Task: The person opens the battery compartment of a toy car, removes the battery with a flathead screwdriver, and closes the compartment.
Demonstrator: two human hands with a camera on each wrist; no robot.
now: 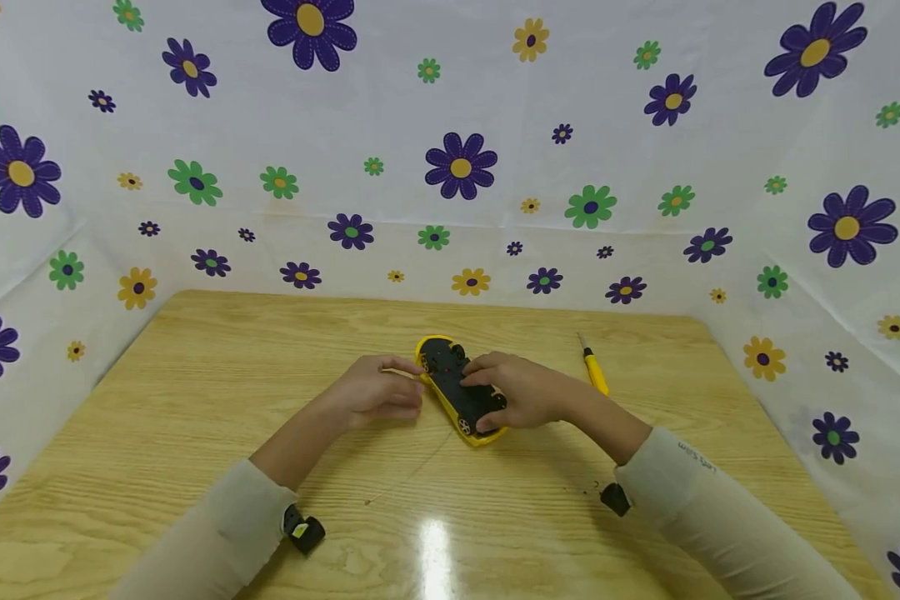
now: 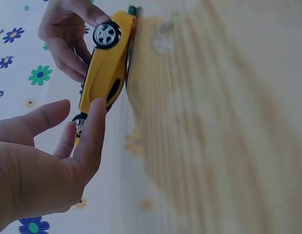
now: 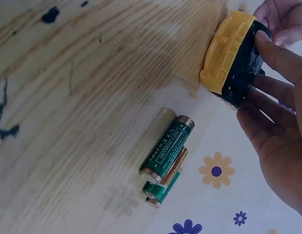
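A toy car (image 1: 450,383) with a yellow body lies upside down on the table, its black underside and wheels facing up. My right hand (image 1: 528,392) holds it from above, thumb by one end and fingers curved over the underside. On the car's other side is my left hand (image 1: 378,392), its fingers loosely extended. In the left wrist view a left fingertip (image 2: 97,109) meets the yellow side of the car. Several green batteries (image 3: 173,151) lie together near the right hand in the right wrist view.
A screwdriver (image 1: 595,372) with a yellow handle lies to the right of the car. Tiny dark specks (image 1: 596,485), too small to identify, are near the right sleeve. A flower-patterned white cloth (image 1: 390,183) stands behind the wooden table (image 1: 232,350) and at both sides.
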